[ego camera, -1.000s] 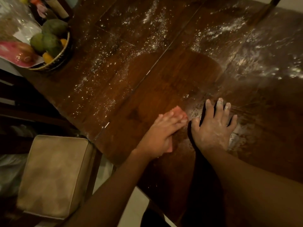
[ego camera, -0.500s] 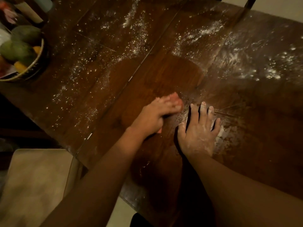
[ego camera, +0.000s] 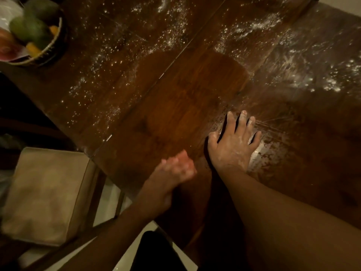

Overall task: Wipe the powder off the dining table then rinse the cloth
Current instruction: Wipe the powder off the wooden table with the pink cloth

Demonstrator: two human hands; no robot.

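Note:
The dark wooden dining table [ego camera: 187, 90] is strewn with white powder [ego camera: 304, 75], thickest at the far right and across the far middle. A wiped bare patch lies in the middle. My left hand [ego camera: 175, 169] presses a pink cloth [ego camera: 184, 156] against the table near its front edge; the hand is blurred and covers most of the cloth. My right hand [ego camera: 234, 141] lies flat on the table just right of it, fingers spread, dusted with powder, holding nothing.
A woven basket [ego camera: 49, 49] of green and orange fruit stands at the table's far left corner. A chair with a beige cushion [ego camera: 45, 194] is tucked beside the table's left edge. Pale floor shows below the front edge.
My left hand has dragged the pink cloth back toward the front edge of the table. The right hand stays flat in about the same spot.

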